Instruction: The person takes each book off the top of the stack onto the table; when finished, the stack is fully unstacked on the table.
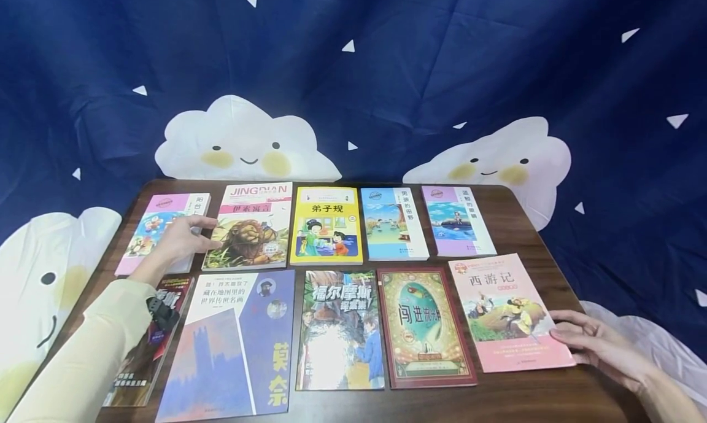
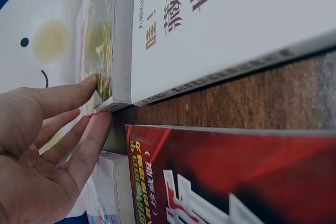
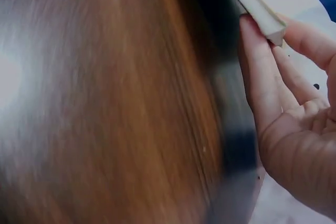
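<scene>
Ten paperback books lie in two rows on a dark wooden table [image 1: 431, 404]. My left hand [image 1: 185, 242] reaches over the back row and grips the left edge of the lion-cover book [image 1: 251, 226]. In the left wrist view its thumb [image 2: 79, 94] lies on the cover, with the other fingers along the book's side. At the front right, my right hand [image 1: 607, 352] pinches the lower right corner of the pink book [image 1: 513, 343]. The right wrist view shows that book's edge [image 3: 260, 11] between thumb and fingers, at the table's side.
Left of the lion book is a pink-and-blue book [image 1: 149, 229]; right of it are a yellow book [image 1: 326, 257] and two blue-and-white books. Below lie a purple Monet book [image 1: 265, 349], a detective book [image 1: 342, 300] and a red-framed book [image 1: 469, 374]. A cloud-print curtain [image 1: 375, 61] hangs behind.
</scene>
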A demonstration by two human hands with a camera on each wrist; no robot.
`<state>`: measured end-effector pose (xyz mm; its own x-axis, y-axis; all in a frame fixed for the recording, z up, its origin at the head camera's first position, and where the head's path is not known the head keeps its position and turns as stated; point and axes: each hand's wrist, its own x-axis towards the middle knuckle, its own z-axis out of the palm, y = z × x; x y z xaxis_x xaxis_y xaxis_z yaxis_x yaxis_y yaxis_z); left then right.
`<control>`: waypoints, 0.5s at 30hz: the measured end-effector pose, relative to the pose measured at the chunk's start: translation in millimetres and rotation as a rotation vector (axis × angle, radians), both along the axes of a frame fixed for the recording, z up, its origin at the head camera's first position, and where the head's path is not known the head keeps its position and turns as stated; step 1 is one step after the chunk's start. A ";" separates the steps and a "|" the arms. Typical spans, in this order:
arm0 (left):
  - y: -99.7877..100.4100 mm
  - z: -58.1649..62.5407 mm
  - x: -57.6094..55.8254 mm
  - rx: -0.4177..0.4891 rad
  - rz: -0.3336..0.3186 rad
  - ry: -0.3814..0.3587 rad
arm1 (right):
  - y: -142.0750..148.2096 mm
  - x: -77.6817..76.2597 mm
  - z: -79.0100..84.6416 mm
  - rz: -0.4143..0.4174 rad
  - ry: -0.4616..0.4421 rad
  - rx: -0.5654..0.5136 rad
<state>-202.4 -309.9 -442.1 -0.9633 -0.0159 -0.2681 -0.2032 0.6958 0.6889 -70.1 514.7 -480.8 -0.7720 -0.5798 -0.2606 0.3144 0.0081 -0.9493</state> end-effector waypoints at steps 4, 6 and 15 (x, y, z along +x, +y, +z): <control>-1.5 1.7 2.6 -0.010 0.002 0.016 | -9.1 -1.1 9.6 -0.138 0.229 0.369; -1.9 2.8 4.2 -0.003 -0.002 0.033 | -17.1 -2.8 17.5 -0.221 0.319 0.528; 25.1 37.2 16.2 -0.096 -0.060 0.285 | -81.7 -40.6 67.4 -0.377 0.657 0.660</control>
